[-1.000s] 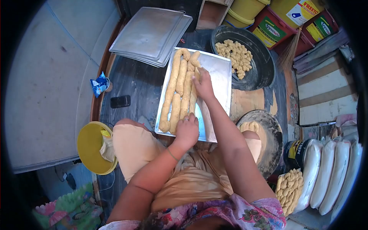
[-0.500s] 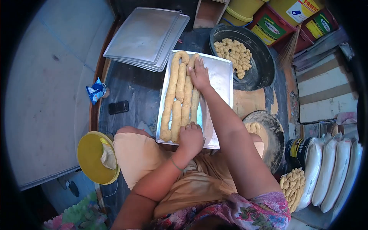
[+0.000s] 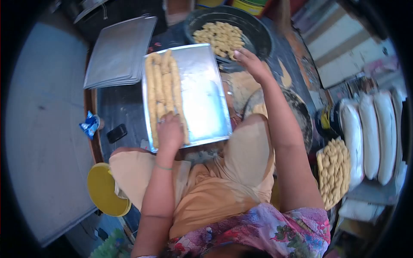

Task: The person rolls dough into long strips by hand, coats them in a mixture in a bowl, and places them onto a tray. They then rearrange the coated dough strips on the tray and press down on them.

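A metal baking tray [image 3: 202, 90] lies in front of me with several long dough rolls [image 3: 163, 86] laid side by side along its left part. My left hand [image 3: 170, 131] rests on the near ends of the rolls, fingers curled over them. My right hand [image 3: 254, 64] is stretched out past the tray's far right corner, at the rim of a black basin [image 3: 258, 32] holding many small dough pieces [image 3: 219, 36]. Its fingers are spread and I see nothing in them.
A stack of empty metal trays [image 3: 118, 51] lies at the far left. A phone [image 3: 116, 133] and a blue wrapper [image 3: 89, 125] lie on the dark board. A yellow lid [image 3: 103, 191] is by my left knee. White sacks [image 3: 378, 133] and dough pieces [image 3: 333, 172] are at right.
My right hand left the rolls on the tray and swung right to the black basin's rim. My left hand stayed on the rolls' near ends. My head turned, shifting the view.
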A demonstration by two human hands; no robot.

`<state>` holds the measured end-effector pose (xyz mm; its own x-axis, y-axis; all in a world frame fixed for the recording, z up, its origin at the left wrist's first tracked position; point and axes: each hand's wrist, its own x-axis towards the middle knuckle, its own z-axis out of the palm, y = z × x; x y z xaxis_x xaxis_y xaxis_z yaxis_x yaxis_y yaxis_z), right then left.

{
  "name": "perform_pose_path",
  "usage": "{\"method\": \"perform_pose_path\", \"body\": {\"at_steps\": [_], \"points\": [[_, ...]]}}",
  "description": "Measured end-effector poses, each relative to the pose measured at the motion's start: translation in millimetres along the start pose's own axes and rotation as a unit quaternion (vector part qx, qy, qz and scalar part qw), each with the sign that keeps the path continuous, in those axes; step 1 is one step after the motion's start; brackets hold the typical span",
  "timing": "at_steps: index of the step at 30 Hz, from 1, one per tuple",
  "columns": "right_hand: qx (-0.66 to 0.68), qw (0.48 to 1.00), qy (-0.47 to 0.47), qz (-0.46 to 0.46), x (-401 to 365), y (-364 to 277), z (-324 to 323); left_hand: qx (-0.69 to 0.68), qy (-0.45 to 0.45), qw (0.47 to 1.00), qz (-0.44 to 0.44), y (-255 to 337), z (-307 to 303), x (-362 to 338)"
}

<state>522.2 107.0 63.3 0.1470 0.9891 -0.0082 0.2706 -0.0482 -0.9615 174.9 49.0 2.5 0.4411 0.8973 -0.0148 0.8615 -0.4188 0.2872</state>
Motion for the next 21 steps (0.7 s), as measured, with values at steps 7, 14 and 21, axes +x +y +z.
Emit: {"method": "perform_pose_path", "body": {"at_steps": [7, 14, 21], "points": [[0.131, 0.920, 0.300, 0.215, -209.3, 176.4, -132.5, -0.100, 0.061, 0.992, 0.055, 26.0, -6.6, -10.1], [-0.028, 0.852, 0.210, 0.479, -375.4, 375.0, -90.5, -0.252, 0.072, 0.927, 0.270, 203.9, -45.0, 43.9], [-0.240, 0.802, 0.372, 0.402, -375.9, 405.3, -40.1, -0.191, -0.032, 0.924, 0.329, 363.1, 62.2, 47.8]]}}
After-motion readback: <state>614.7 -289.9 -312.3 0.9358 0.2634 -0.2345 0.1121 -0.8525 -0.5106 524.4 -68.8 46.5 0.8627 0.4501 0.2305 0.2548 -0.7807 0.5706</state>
